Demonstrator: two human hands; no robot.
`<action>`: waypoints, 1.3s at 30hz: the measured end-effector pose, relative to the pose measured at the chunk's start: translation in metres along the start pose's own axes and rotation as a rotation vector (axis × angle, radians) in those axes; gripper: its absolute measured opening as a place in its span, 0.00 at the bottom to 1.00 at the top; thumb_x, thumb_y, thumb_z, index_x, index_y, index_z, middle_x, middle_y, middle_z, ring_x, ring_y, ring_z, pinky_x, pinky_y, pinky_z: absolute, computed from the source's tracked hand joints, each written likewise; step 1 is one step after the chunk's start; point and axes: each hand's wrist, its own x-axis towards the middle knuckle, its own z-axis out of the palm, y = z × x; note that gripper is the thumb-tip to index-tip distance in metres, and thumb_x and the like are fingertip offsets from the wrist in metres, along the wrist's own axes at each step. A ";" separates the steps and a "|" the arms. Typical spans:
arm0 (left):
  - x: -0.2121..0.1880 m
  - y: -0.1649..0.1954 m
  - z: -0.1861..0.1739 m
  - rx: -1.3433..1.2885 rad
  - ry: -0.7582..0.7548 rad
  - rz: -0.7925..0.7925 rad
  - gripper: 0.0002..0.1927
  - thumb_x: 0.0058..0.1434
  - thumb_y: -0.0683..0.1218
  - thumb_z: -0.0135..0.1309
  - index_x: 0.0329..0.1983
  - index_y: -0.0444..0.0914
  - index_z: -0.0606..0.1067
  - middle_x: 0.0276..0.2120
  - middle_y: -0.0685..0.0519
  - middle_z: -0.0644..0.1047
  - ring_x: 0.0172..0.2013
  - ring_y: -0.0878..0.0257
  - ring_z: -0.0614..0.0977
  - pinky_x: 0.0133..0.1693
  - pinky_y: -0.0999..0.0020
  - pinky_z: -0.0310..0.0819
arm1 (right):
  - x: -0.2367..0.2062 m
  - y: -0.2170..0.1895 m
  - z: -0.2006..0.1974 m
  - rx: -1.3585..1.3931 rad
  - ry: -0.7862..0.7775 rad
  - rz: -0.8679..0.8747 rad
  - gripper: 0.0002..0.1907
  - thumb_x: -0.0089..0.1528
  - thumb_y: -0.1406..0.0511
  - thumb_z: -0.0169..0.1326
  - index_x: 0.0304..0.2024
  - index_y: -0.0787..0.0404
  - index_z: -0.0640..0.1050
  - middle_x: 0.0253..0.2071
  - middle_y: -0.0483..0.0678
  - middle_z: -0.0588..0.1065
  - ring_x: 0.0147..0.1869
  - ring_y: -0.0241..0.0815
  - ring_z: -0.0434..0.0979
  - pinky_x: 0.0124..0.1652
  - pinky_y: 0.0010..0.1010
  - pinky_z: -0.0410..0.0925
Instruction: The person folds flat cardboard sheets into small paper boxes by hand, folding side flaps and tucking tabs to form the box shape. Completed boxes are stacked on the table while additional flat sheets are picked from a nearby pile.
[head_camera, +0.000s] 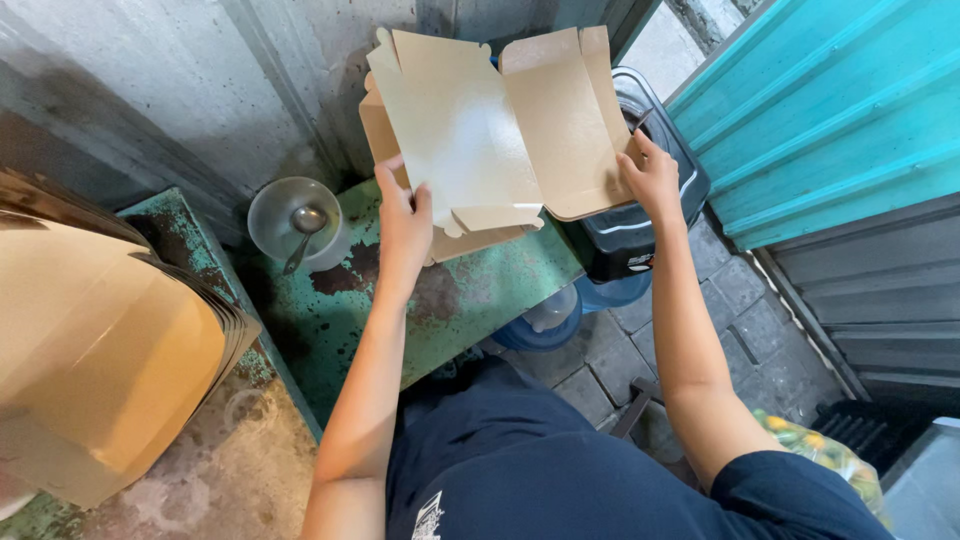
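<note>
Above the far edge of the worn green metal worktop (470, 300), held up in the air before a grey concrete wall (200, 90), is a flat brown cardboard box blank with a pale glossy inner face (500, 130), partly unfolded. Its long axis runs left to right across the view, and its flaps point up and away from the person, with the glossy face turned toward the camera. The left hand (403, 225) pinches the blank's lower left panel, thumb on the inner face and fingers behind it. The right hand (652, 178) clasps the right edge of the blank, fingers closed on the outer flap. Just behind and under the right side of the blank sits a black plastic bin with a lid (640, 235), and below it a blue water jug (560, 320) stands on the paved floor. On the worktop, left of the blank, a clear glass bowl with a metal ladle (295, 225) rests near the wall. At the far left, close to the camera, lies a thick stack of flat brown cardboard blanks (110, 350). A teal corrugated metal sheet (830, 100) stands on the right.
</note>
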 end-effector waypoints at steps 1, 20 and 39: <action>-0.001 0.006 0.001 0.000 0.008 0.043 0.20 0.71 0.39 0.47 0.64 0.37 0.59 0.37 0.35 0.81 0.37 0.53 0.84 0.41 0.64 0.75 | 0.000 -0.002 -0.002 -0.010 -0.022 0.052 0.27 0.62 0.61 0.62 0.61 0.64 0.76 0.48 0.60 0.80 0.55 0.55 0.81 0.51 0.37 0.72; -0.035 -0.046 -0.031 -0.417 -0.132 0.229 0.18 0.75 0.41 0.49 0.64 0.38 0.60 0.48 0.42 0.81 0.47 0.62 0.78 0.48 0.70 0.70 | -0.006 -0.025 -0.034 0.515 -0.039 0.087 0.15 0.65 0.65 0.65 0.47 0.61 0.72 0.43 0.49 0.78 0.47 0.38 0.77 0.45 0.30 0.70; -0.032 -0.102 -0.055 -0.593 0.139 0.070 0.27 0.70 0.54 0.53 0.62 0.29 0.70 0.54 0.49 0.77 0.52 0.63 0.77 0.54 0.67 0.70 | -0.119 -0.096 -0.066 0.897 -0.296 0.082 0.12 0.72 0.71 0.47 0.54 0.56 0.60 0.49 0.45 0.76 0.53 0.30 0.71 0.53 0.25 0.64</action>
